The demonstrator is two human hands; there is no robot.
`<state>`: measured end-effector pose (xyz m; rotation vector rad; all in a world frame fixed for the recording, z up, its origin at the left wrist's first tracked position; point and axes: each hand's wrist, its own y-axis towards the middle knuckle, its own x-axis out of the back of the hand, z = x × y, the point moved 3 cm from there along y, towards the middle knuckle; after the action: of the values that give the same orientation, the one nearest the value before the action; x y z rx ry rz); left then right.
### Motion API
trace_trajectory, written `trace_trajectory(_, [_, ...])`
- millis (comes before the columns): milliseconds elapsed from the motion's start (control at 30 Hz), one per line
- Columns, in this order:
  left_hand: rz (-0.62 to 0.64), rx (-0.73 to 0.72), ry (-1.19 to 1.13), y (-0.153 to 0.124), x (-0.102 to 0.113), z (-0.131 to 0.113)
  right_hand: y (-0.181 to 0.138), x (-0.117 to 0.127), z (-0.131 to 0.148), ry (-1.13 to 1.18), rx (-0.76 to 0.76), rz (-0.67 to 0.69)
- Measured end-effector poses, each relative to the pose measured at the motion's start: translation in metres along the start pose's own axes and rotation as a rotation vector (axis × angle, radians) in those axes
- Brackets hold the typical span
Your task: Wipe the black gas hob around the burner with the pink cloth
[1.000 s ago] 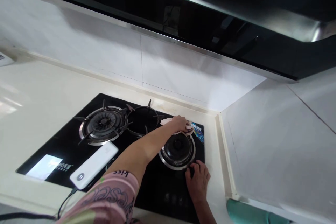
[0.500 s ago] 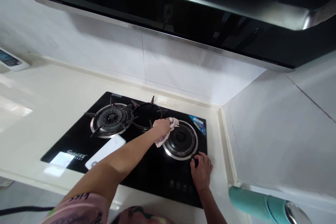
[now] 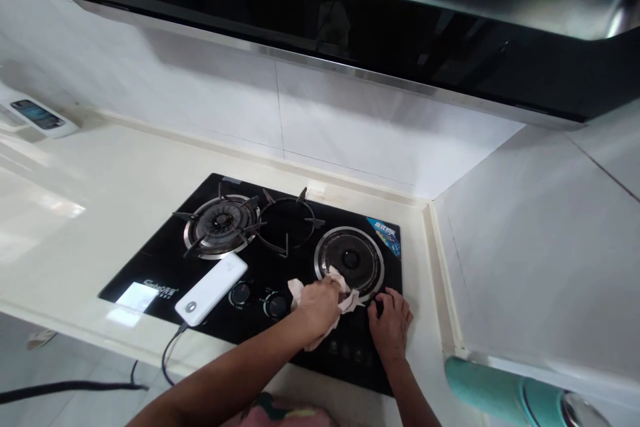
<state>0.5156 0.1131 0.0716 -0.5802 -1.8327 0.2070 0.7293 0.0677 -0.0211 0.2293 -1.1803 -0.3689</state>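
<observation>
My left hand is closed on a crumpled pale cloth and presses it onto the black glass gas stove, at the front edge of the right burner. My right hand lies flat, fingers spread, on the stove's front right corner beside that burner. A loose pan support sits between the two burners, and the left burner has its own support on it. Two knobs sit just left of my left hand.
A white power bank lies on the stove's front left, its black cable hanging over the counter edge. A phone lies far left on the cream counter. A teal bottle lies at bottom right. A black range hood hangs overhead.
My left hand has swept the cloth from the burner's far side, round its left side, to its front edge. My right hand has stayed in place. The camera has shifted slightly.
</observation>
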Motion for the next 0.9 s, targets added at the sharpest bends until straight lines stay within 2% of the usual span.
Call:
trace_trajectory(167, [0.028,-0.003,-0.008,-0.004,0.0,0.001,0.002,0.008,-0.001,0.11,-0.059,-0.035])
trace_trajectory(267, [0.051,0.013,0.003,-0.01,0.002,0.007,0.008,0.022,0.022,0.272,-0.046,-0.041])
trace_trajectory(367, [0.072,0.015,0.013,-0.02,0.004,0.01,0.017,0.024,0.062,0.509,0.068,0.138])
trace_trajectory(433, [0.085,0.008,0.005,-0.027,0.005,0.012,0.025,0.016,0.082,0.587,0.055,0.298])
trace_trajectory(567, [0.066,-0.022,-0.055,-0.041,0.001,0.021,0.038,-0.005,0.094,0.5,-0.157,0.533])
trace_trajectory(667, [-0.018,-0.064,-0.181,-0.05,-0.009,0.029,0.049,-0.008,0.096,0.466,-0.109,0.63])
trace_trajectory(700, [-0.05,-0.075,-0.236,-0.052,-0.012,0.032,0.053,-0.005,0.097,0.47,-0.085,0.619])
trace_trajectory(767, [-0.083,-0.09,-0.329,-0.056,-0.017,0.036,0.063,0.004,0.095,0.482,-0.1,0.504])
trace_trajectory(833, [-0.075,-0.114,-0.378,-0.06,-0.021,0.037,0.075,0.015,0.091,0.5,-0.163,0.345])
trace_trajectory(900, [-0.043,-0.13,-0.395,-0.064,-0.026,0.038,0.087,0.022,0.09,0.544,-0.206,0.264])
